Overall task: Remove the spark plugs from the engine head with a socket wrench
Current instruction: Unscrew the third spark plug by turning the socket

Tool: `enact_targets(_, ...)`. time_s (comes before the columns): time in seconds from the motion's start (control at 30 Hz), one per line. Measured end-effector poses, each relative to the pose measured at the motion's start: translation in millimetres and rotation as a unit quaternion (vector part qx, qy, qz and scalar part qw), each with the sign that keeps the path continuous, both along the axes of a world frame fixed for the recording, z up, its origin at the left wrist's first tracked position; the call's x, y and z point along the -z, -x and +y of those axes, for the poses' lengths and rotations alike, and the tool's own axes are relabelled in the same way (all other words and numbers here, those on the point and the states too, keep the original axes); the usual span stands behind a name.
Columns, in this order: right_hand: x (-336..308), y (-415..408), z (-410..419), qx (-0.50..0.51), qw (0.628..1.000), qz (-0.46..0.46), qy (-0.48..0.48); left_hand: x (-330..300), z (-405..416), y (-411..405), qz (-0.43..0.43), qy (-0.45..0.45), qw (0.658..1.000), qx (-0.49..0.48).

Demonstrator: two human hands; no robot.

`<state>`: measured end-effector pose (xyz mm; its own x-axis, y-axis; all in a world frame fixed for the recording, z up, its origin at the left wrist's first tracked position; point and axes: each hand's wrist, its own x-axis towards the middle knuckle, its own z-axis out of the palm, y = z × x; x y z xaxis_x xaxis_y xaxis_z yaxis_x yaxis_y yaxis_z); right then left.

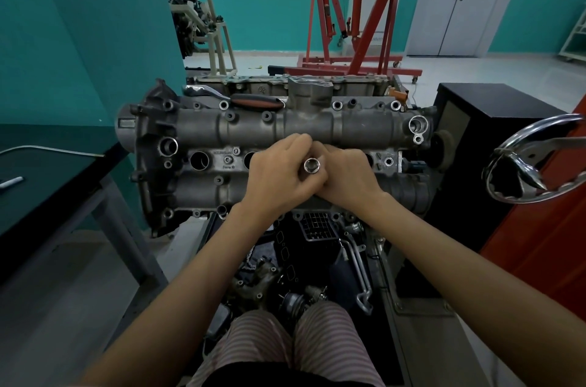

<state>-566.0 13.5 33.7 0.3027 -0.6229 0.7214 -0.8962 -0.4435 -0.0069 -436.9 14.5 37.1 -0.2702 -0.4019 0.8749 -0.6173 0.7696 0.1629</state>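
Teal-and-white walls (79, 38), grey double door (459, 0), red engine hoist (355, 22).

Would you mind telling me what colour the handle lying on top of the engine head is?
Black and orange handle, seen in the head view.

Your count at the engine head

You have two hands on the job, your left hand (279, 177) and your right hand (348, 177), with one socket (311, 165) between them. There is one engine head (253, 126), showing two open plug wells (199, 160) left of your hands; any others are hidden. One ratchet wrench (234, 98) lies on top. Behind stands one red engine hoist (358, 22), and one chrome handwheel (536, 158) sits at right.
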Motion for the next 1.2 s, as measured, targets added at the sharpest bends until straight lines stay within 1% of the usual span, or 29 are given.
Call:
enact_targets(0.07,0.6,0.0,0.9,0.010,1.000,-0.006,0.001,-4.7,-1.2,-0.7,-0.033,0.029,0.999,-0.018)
enact_targets(0.1,1.2,0.7,0.2,0.021,1.000,0.006,0.003,-6.5,-2.4,-1.3,-0.044,0.041,0.998,-0.035)
enact_targets(0.2,-0.2,2.7,-1.9,0.041,0.997,0.046,-0.036,-10.3,-1.7,-3.3,-0.047,0.049,0.994,-0.084)
enact_targets(0.27,-1.4,2.4,-1.6,0.028,0.998,0.048,-0.035,-9.7,4.6,-5.4,-0.038,0.032,0.996,-0.074)
enact_targets(0.33,-2.3,-1.1,2.1,0.021,0.999,0.039,-0.011,-8.4,11.5,-7.1,-0.036,0.007,0.998,-0.045)
enact_targets(0.43,-1.2,-1.2,2.4,0.004,1.000,0.012,0.006,-11.1,16.5,-5.4,-0.057,0.003,0.998,-0.023)
enact_targets(0.5,-1.3,-0.3,2.6,0.005,1.000,-0.004,-0.001,-14.3,13.3,-5.5,-0.081,0.024,0.995,-0.055)
enact_targets(0.57,-0.8,0.2,1.0,0.024,1.000,0.007,-0.002,-16.5,8.9,-7.2,-0.086,0.034,0.991,-0.095)
enact_targets(0.6,-1.4,0.5,-0.2,0.034,0.999,0.021,-0.020,-16.7,8.0,-8.1,-0.088,0.036,0.990,-0.101)
enact_targets(0.67,-0.8,0.8,-3.6,0.049,0.997,0.042,-0.051,-15.3,10.0,-9.4,-0.089,0.040,0.992,-0.081)
enact_targets(0.73,-2.8,-1.2,-1.8,0.059,0.994,0.055,-0.068,-13.6,14.2,-9.7,-0.094,0.027,0.994,-0.039)
enact_targets(0.8,-1.5,-1.2,0.4,0.040,0.998,0.030,-0.032,-13.2,13.2,-9.6,-0.106,0.022,0.994,-0.010)
enact_targets(0.87,-2.9,-1.4,1.5,0.010,1.000,-0.002,-0.007,-14.2,9.0,-11.8,-0.124,0.039,0.991,-0.020)
enact_targets(0.93,-1.4,-0.8,1.5,0.012,1.000,-0.024,0.011,-16.1,4.7,-15.5,-0.119,0.054,0.990,-0.048)
enact_targets(1.0,-0.2,0.2,-0.1,0.030,0.999,-0.007,0.013,-16.1,5.2,-17.9,-0.100,0.053,0.992,-0.048)
enact_targets(1.1,-0.1,0.5,-1.2,0.027,0.999,0.030,-0.010,-13.5,10.2,-15.5,-0.089,0.017,0.996,-0.017)
enact_targets(1.17,1.2,1.5,-1.5,0.012,1.000,0.029,-0.003,-14.1,9.9,-12.6,-0.092,0.010,0.996,0.008)
enact_targets(1.2,0.8,0.9,-0.4,0.003,1.000,0.014,-0.006,-14.3,8.8,-12.1,-0.096,0.020,0.995,0.005)
